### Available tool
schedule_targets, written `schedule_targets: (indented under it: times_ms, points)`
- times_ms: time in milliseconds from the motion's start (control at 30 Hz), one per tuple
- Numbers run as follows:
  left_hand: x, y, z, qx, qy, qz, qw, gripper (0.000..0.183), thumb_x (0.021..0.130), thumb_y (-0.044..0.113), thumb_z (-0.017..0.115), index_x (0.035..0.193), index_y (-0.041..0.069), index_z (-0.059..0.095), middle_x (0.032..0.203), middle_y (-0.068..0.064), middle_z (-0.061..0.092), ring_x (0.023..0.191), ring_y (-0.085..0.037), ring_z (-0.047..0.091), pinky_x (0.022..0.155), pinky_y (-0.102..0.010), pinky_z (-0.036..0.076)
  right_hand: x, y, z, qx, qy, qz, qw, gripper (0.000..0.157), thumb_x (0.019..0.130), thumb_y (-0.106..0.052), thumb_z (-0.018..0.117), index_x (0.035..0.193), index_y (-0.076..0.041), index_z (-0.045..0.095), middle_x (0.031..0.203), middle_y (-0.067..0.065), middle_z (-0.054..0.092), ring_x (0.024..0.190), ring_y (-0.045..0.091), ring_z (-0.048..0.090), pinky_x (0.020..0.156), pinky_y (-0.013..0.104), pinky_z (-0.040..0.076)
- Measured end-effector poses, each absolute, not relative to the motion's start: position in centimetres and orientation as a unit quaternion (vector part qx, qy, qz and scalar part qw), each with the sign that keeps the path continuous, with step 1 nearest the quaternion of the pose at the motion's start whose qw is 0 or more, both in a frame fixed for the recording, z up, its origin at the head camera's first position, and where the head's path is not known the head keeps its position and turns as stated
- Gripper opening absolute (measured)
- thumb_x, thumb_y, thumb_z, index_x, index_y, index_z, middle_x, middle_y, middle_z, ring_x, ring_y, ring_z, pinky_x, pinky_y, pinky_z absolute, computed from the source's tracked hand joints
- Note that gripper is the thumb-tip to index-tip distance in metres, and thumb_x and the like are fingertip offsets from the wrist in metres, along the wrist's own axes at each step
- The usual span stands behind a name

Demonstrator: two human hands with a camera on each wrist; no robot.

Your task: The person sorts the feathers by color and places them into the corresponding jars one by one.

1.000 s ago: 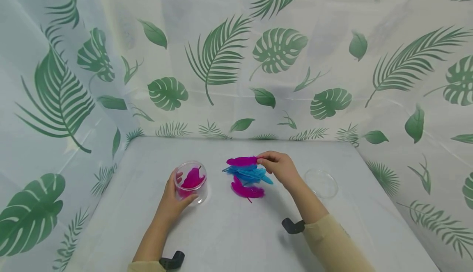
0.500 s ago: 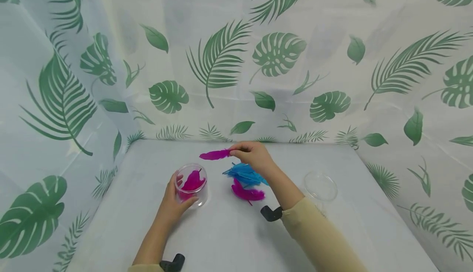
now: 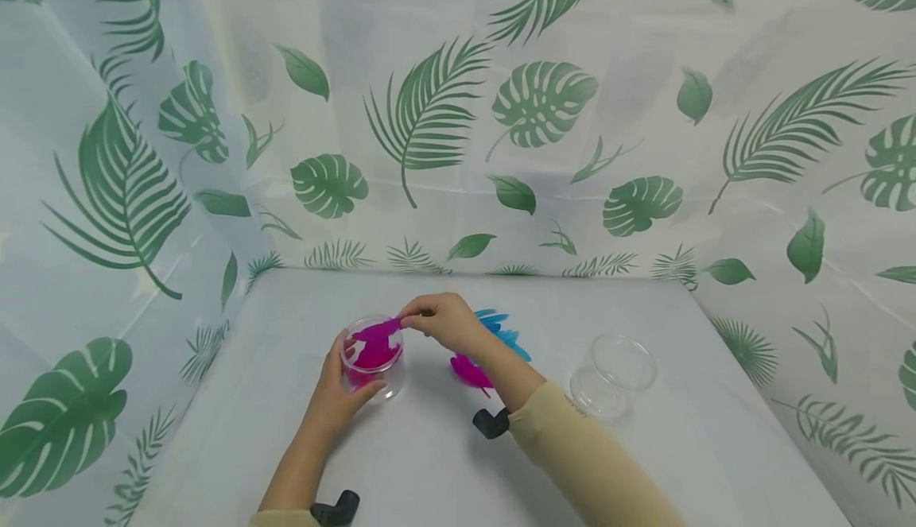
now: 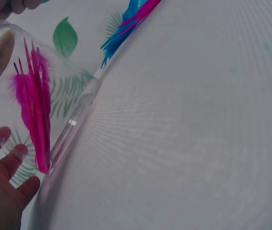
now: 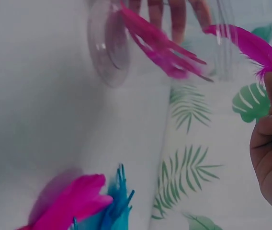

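Observation:
My left hand (image 3: 335, 393) holds a clear jar (image 3: 390, 382) on the left of the white table, thumb and fingers around its side. Several magenta feathers (image 4: 38, 110) stand in the jar, quills upward and leaning, as the left wrist view shows. Between thumb and fingertips, my right hand (image 3: 445, 319) pinches another magenta feather (image 5: 251, 45) by one end. That feather lies across the jar's open mouth, its free end over the opening. Right of the jar, partly behind my right forearm, is a pile of blue feathers (image 3: 510, 338) with magenta feathers (image 3: 468, 370) in front.
A second clear round container (image 3: 624, 362) stands on the right of the table (image 3: 415, 471), beyond my right sleeve. Leaf-printed curtains (image 3: 458, 114) close off the back and sides. A dark camera mount (image 3: 490, 424) sticks out from my right wrist.
My right hand has lifted a magenta feather from the pile's far side and carried it left over the jar's mouth. The left hand and jar have stayed in place.

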State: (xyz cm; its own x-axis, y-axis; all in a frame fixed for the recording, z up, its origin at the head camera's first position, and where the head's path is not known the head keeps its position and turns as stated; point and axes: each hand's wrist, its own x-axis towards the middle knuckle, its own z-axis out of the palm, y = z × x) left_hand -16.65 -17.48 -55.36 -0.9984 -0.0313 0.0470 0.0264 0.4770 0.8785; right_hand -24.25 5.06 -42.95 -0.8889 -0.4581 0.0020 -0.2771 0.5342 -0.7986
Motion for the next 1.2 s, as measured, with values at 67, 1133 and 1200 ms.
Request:
schedule_targets:
  times_ms: [67, 1133, 1200]
  points:
    - [-16.7, -17.6, -55.4, -0.003, -0.861, -0.508, 0.031, 0.112, 0.078, 0.043, 0.082, 0.157, 0.037, 0.004, 0.162, -0.007, 0.024, 0.15, -0.037, 0.024, 0.113, -0.064, 0.029, -24.1, 4.5, -43.3, -0.223, 0.875, -0.416, 0.105, 0.011, 0.093, -0.032, 0.069, 0.101, -0.03, 0.077, 0.096, -0.013, 0.073, 0.091, 0.012, 0.065, 0.077, 0.026, 0.057]
    - [-16.9, -17.7, -55.8, -0.033, -0.855, -0.514, 0.059, 0.111, 0.076, 0.052, 0.081, 0.158, 0.03, 0.009, 0.158, -0.004, 0.034, 0.147, -0.031, 0.031, 0.116, -0.06, 0.029, -23.1, 7.3, -43.5, -0.25, 0.904, -0.344, 0.031, 0.021, 0.094, -0.031, 0.067, 0.115, -0.029, 0.074, 0.105, -0.013, 0.071, 0.074, 0.009, 0.056, 0.06, 0.022, 0.051]
    - [-16.9, -17.7, -55.8, -0.03, -0.855, -0.514, 0.062, 0.11, 0.076, 0.05, 0.082, 0.158, 0.031, 0.011, 0.157, -0.002, 0.034, 0.148, -0.03, 0.031, 0.116, -0.059, 0.03, -23.0, 9.1, -43.3, -0.232, 0.903, -0.361, 0.023, 0.02, 0.094, -0.029, 0.068, 0.113, -0.028, 0.074, 0.105, -0.013, 0.071, 0.074, 0.011, 0.055, 0.062, 0.024, 0.051]
